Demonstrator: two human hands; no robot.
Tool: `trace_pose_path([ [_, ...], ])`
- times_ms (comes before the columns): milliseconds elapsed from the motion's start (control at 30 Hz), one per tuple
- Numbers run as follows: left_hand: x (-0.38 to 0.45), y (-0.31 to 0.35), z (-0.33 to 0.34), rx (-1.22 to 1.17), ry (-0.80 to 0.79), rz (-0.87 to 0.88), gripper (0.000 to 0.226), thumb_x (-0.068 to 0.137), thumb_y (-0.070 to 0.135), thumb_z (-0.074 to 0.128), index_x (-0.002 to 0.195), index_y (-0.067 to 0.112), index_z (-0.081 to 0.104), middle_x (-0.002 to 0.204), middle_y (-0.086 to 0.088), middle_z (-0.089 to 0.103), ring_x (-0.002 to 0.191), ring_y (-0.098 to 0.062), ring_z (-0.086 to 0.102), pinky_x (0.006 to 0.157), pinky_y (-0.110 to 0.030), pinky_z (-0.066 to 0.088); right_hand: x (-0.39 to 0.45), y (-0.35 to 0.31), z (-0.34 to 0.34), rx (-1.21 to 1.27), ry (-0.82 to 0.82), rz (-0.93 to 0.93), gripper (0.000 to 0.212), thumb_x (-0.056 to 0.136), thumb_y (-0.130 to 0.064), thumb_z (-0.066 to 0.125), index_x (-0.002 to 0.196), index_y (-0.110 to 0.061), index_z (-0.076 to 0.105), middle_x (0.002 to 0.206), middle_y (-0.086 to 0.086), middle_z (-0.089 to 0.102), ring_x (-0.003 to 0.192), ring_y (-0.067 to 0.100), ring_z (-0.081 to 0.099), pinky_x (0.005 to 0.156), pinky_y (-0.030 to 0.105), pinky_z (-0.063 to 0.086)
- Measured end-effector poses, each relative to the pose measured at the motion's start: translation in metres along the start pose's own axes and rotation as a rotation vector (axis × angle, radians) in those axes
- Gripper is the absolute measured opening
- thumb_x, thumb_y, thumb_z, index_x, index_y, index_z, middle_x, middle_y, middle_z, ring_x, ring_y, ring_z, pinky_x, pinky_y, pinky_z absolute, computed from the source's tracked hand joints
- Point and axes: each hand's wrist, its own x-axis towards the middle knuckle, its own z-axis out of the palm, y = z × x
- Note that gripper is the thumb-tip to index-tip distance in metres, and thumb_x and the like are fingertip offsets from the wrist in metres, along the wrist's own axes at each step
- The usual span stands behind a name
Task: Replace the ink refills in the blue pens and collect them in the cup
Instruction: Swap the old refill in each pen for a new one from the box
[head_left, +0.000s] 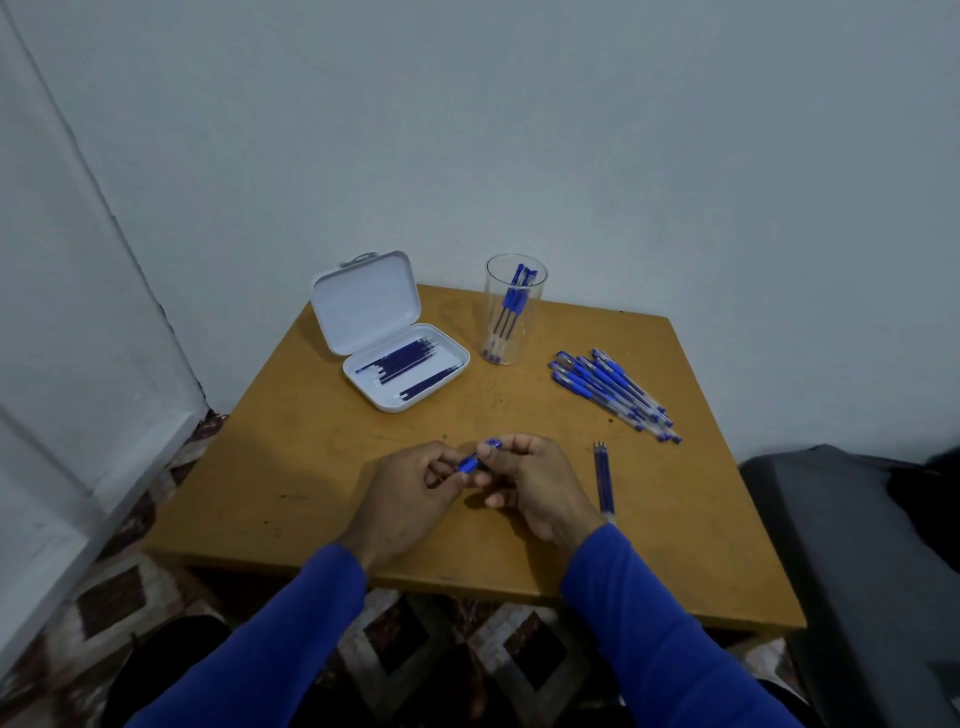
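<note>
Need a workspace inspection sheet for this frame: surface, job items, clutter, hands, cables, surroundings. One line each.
Surface: wooden table, scuffed, small dark marks.
Job's things: clear cup upright at the back, a few blue pens inside; pile of blue pens lying to the right of the cup; open white case at back left with refills in its tray; a few loose refills lying beside the right hand.
Clutter: nothing seen.
Hands: left hand and right hand together grip one blue pen above the table.
Cables: nothing seen.
Surroundings: pale wall behind; patterned floor below; grey cushion at right.
</note>
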Motion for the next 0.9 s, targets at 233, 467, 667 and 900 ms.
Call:
trace_pose_path([
  [233,-0.004,0.004,0.005,-0.05,-0.026,-0.034,0.01,0.096,0.033,0.066,0.093,0.033,0.076,0.078,0.012,0.073,0.075,-0.005,0.067,0.072,-0.03,0.056,-0.004,0.008,-0.005,0.045,-0.04,-0.056,0.026,0.097,-0.007,0.063,0.117,0.01,0.062,0.087,0.02,0.074,0.066,0.018,0.068,0.049,0.023,0.055],
  [467,-0.003,0.005,0.002,-0.055,-0.078,-0.073,0.01,0.096,0.027,0.067,0.094,0.029,0.077,0.077,0.007,0.073,0.078,-0.009,0.068,0.079,-0.032,0.058,-0.006,0.015,-0.009,0.041,-0.047,-0.097,0.024,0.099,-0.006,0.06,0.118,0.009,0.061,0.093,0.023,0.075,0.071,0.02,0.071,0.053,0.023,0.057],
  [667,0.0,0.006,-0.002,-0.075,-0.134,-0.089,0.01,0.095,0.026,0.068,0.092,0.028,0.077,0.078,0.003,0.073,0.079,-0.012,0.068,0.078,-0.03,0.057,-0.004,0.017,-0.011,0.027,-0.047,-0.098,0.024,0.099,-0.007,0.06,0.117,0.009,0.06,0.1,0.03,0.072,0.075,0.023,0.072,0.053,0.024,0.058],
  [900,0.004,0.005,-0.005,-0.068,-0.164,-0.108,0.01,0.095,0.027,0.068,0.095,0.028,0.078,0.075,0.005,0.073,0.073,-0.006,0.066,0.07,-0.021,0.051,-0.005,0.017,-0.011,0.043,-0.055,-0.1,0.022,0.102,-0.007,0.055,0.118,0.008,0.059,0.097,0.026,0.073,0.075,0.024,0.073,0.053,0.025,0.058],
])
